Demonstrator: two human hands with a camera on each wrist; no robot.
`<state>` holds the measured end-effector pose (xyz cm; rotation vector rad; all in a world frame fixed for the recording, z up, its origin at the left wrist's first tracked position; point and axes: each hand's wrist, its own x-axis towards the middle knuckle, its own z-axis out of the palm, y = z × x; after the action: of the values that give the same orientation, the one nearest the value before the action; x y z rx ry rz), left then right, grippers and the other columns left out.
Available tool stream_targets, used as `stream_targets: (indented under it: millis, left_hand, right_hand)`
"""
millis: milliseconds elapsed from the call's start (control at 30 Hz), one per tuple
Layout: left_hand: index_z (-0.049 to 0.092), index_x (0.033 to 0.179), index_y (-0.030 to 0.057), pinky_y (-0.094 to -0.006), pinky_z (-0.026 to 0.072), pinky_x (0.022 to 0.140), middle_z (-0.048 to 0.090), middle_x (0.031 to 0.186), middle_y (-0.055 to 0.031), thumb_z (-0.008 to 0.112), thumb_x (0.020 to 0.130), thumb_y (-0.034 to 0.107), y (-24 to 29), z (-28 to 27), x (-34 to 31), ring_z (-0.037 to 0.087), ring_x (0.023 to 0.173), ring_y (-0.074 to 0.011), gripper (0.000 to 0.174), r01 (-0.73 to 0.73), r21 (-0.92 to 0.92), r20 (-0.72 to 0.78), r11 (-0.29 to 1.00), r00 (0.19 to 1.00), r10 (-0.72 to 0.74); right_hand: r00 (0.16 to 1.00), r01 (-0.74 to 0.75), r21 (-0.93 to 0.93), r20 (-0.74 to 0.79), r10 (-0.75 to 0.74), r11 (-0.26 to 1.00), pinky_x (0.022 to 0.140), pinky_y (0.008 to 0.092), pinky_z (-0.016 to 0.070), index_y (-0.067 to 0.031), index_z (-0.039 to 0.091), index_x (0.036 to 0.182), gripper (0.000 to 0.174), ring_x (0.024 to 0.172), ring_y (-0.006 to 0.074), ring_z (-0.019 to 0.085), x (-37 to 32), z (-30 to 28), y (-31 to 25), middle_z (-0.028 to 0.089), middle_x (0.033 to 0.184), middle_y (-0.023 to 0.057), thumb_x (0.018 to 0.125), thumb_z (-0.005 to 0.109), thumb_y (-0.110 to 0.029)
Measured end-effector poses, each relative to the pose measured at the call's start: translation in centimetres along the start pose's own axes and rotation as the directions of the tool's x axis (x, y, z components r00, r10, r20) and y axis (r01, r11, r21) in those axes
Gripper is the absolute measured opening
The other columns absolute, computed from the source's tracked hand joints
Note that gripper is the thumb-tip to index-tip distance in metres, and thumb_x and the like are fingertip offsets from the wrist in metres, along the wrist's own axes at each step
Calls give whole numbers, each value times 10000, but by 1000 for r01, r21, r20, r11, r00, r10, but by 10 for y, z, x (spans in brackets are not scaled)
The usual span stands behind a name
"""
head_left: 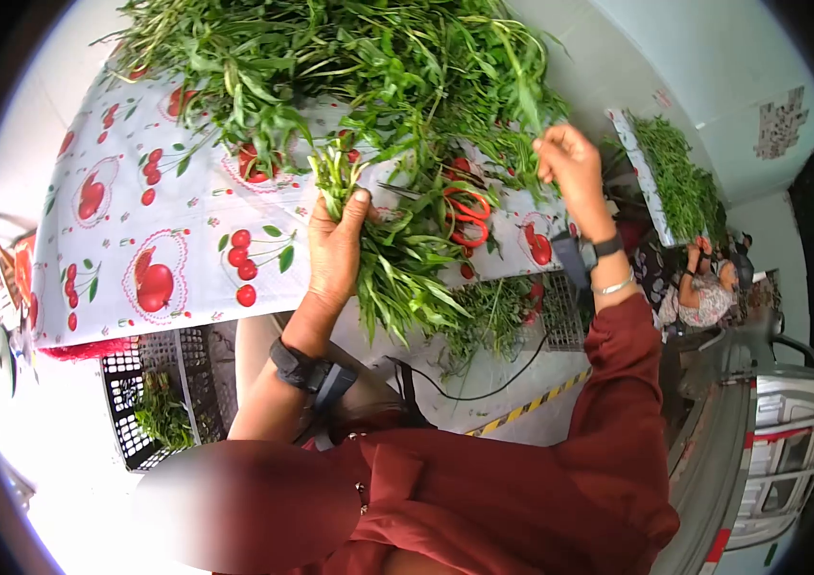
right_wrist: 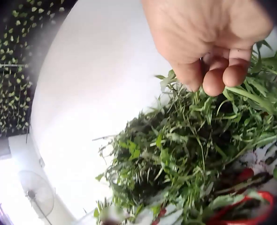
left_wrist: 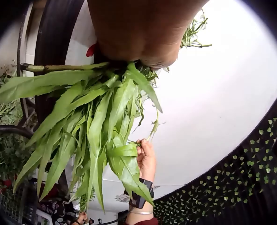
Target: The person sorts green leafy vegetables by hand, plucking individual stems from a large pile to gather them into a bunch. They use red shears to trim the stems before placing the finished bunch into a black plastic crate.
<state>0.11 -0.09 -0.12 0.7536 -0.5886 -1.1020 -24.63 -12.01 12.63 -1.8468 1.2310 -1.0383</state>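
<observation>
leafy bunch [head_left: 409, 283] crosswise in left hand [head_left: 336, 245]

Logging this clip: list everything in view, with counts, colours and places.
cloth: one, white with red fruit, upper middle of head view
pile: one, green, on cloth's far side
bunch: one, green, over cloth's near edge
stem: one, green, beside pile
scissors: one, red-handled, on cloth
black crate: at least one, lower left
grey crate: one, lower right of cloth
cable: one, black, below cloth
side heap: one, green, upper right
other person: at least one, patterned top, near side heap
vehicle: one, silvery, far right
fan: one, pale, right wrist view, lower left
shirt: one, dark red, worn
left grip: one, bare, holding bunch
right grip: one, bare, pinching stem
</observation>
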Motion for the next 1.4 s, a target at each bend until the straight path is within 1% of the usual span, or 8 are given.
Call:
stream_targets:
  millis: [67, 267, 433, 567, 667, 800, 1167, 1400]
  left_hand:
    - [534, 1029, 73, -225, 422, 666, 541, 737, 22, 545, 890, 177, -3, -3, 1, 495, 687, -73, 173, -21, 46, 17, 999, 1000, 21]
    - [513, 1013, 76, -231, 419, 676, 563, 755, 1, 517, 906, 200, 0, -2, 0, 500, 703, -89, 164, 12, -20, 20, 1000, 1000, -11]
    - [509, 969, 66, -262, 486, 668, 602, 808, -42, 523, 901, 198, -1, -1, 2, 553, 726, -114, 150, -7, -59, -8, 998, 1000, 6]
    - [510, 998, 34, -274, 493, 697, 601, 868, -73, 515, 904, 201, -1, 0, 2, 566, 769, -132, 191, -22, -74, -13, 997, 1000, 21]
    - [481, 1077, 26, -270, 470, 727, 593, 916, -68, 500, 912, 198, 0, -1, 2, 549, 795, -132, 239, 12, -101, -11, 995, 1000, -13]
    - [519, 1010, 31, -272, 495, 692, 598, 867, -67, 503, 909, 197, -2, -1, 4, 565, 769, -123, 195, -25, -98, -12, 995, 1000, 24]
    - [487, 1059, 33, -291, 517, 701, 623, 943, -136, 505, 905, 202, 6, 2, 1, 596, 790, -154, 229, 30, -141, 29, 990, 999, -26]
    - [497, 1039, 43, -262, 495, 660, 609, 844, -73, 545, 887, 200, 9, 1, 0, 571, 749, -126, 224, 107, -127, 19, 986, 994, -106]
  right_hand:
    - [999, -36, 8, 33, 36, 999, 419, 180, 355, -42, 533, 824, 79, 480, 42, 468, -18, 26, -2, 525, 638, -19, 803, 608, -47]
    - [970, 102, -146, 236, -65, 984, 447, 215, 353, -10, 482, 750, 121, 530, 54, 473, -56, 73, -5, 473, 680, 6, 784, 588, 38]
    - [939, 266, -380, 310, -149, 886, 531, 315, 398, 1, 483, 757, 135, 582, 241, 501, -71, 83, -3, 499, 732, 99, 728, 614, -5]
    - [890, 401, -415, 388, -239, 817, 581, 358, 441, -21, 496, 786, 118, 678, 313, 550, -80, 85, -3, 520, 800, 108, 734, 601, -15]
    - [848, 484, -428, 442, -290, 763, 585, 373, 447, -30, 502, 792, 105, 688, 320, 550, -87, 85, -1, 522, 824, 102, 744, 595, -22]
    - [804, 566, -442, 482, -348, 696, 553, 369, 448, -47, 506, 808, 97, 672, 315, 553, -91, 86, 5, 521, 836, 93, 754, 578, -12]
    - [739, 651, -494, 588, -330, 576, 520, 385, 449, -60, 464, 802, 123, 648, 303, 562, -91, 87, 5, 471, 817, 97, 735, 521, 26]
    - [744, 642, -512, 596, -302, 571, 513, 396, 446, -73, 466, 809, 118, 654, 309, 561, -90, 87, 7, 472, 824, 99, 744, 510, 14]
